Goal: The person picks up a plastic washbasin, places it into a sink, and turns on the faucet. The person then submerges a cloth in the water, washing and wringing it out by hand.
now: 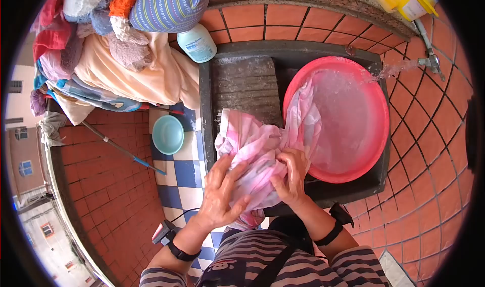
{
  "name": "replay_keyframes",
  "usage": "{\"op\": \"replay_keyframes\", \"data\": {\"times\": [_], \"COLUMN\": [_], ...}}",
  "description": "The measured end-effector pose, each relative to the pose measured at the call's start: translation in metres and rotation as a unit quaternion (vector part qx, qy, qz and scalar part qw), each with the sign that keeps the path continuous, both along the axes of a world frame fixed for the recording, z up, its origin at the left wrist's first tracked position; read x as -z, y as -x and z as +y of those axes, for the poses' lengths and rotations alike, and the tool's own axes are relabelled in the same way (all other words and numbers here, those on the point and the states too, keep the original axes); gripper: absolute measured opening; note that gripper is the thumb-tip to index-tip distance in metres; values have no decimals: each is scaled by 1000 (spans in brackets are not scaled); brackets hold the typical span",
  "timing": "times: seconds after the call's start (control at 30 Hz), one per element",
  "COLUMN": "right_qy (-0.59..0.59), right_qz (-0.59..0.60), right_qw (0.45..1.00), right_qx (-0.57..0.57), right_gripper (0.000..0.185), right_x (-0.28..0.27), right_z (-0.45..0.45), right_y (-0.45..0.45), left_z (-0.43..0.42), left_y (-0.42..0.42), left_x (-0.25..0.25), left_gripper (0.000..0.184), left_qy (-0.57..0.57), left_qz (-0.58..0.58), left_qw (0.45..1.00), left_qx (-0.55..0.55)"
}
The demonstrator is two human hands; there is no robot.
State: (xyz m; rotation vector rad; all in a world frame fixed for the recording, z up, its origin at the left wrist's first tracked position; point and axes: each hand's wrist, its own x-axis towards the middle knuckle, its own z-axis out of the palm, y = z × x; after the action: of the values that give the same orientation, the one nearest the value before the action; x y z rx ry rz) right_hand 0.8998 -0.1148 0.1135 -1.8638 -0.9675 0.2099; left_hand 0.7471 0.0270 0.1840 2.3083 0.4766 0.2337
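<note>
A pink and white wet cloth (252,145) lies bunched over the front of the ridged washboard (247,85), with one end trailing into the red basin (376,145) of cloudy water. My left hand (220,193) rests on the cloth's left side, fingers spread and thumb apart. On its right side my right hand (292,176) has curled fingers and thumb closed on the fabric. Both hands look wet. Part of the cloth hangs over the sink's front edge near my body.
Water runs from a tap (430,61) into the basin, inside a dark stone sink (323,48). A detergent bottle (197,43) stands at the back left. Piled laundry (126,70) fills the upper left. A teal bowl (167,134) and a pole (121,146) are left of the sink.
</note>
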Motion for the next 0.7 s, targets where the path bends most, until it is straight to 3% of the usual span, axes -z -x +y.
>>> {"op": "replay_keyframes", "data": {"times": [0.03, 0.1, 0.13, 0.17, 0.2, 0.23, 0.27, 0.33, 0.37, 0.4, 0.43, 0.47, 0.5, 0.53, 0.57, 0.63, 0.67, 0.7], "right_qy": [-20, -47, -81, 77, 95, 112, 242, 260, 231, 125, 62, 36, 68, 67, 63, 5, -49, -23], "right_qz": [8, -24, -139, -137, -130, -127, -54, -63, -73, -105, -70, -51, -47, -55, -67, -173, -112, -59], "right_qw": [999, 998, 987, 987, 987, 985, 967, 958, 964, 980, 992, 997, 997, 996, 995, 978, 989, 991], "right_qx": [43, 27, 22, -37, 14, 28, 52, 106, 109, 114, 80, 43, -15, -26, -37, -114, -80, -119], "right_gripper": [54, 52, 48, 41, 36, 35, 41, 46, 43, 37, 31, 30, 38, 42, 47, 47, 45, 34], "right_x": [-6, 32, 84, 89, 72, 87, 69, 72, 66, 62, 42, 28, 9, 8, 10, 40, 77, 108], "right_z": [-10, -16, 13, 28, 82, 118, 148, 159, 149, 130, 103, 71, 36, 6, -10, -8, 17, 45], "right_y": [20, 40, 23, -13, -46, -80, -103, -109, -99, -83, -64, -44, -26, -2, 8, -7, -19, -43], "left_z": [-25, -41, -25, 12, 54, 96, 120, 130, 122, 99, 76, 55, 29, 2, -25, -15, -4, 24], "left_y": [7, 12, -12, -54, -99, -137, -171, -186, -175, -156, -131, -102, -67, -39, -8, -23, -17, -60], "left_x": [-4, 51, 65, 82, 103, 130, 125, 123, 112, 101, 81, 67, 51, 42, 45, 56, 180, 161], "left_gripper": [61, 54, 47, 41, 29, 37, 40, 43, 46, 49, 55, 61, 60, 58, 57, 65, 60, 51], "left_qy": [-32, -140, -134, -138, -105, -47, 16, 0, -42, 22, 0, -43, -85, -128, -134, -247, -468, -274], "left_qz": [-10, -123, -78, -39, 15, 77, 169, 202, 138, 113, 3, -73, -37, -78, -51, -97, -126, -47], "left_qw": [999, 982, 986, 986, 983, 976, 958, 946, 975, 968, 981, 986, 991, 987, 989, 963, 866, 952], "left_qx": [-9, -44, -66, -86, -152, -198, -230, -255, -171, -221, -192, -142, -94, -57, -39, 54, -122, -132]}}
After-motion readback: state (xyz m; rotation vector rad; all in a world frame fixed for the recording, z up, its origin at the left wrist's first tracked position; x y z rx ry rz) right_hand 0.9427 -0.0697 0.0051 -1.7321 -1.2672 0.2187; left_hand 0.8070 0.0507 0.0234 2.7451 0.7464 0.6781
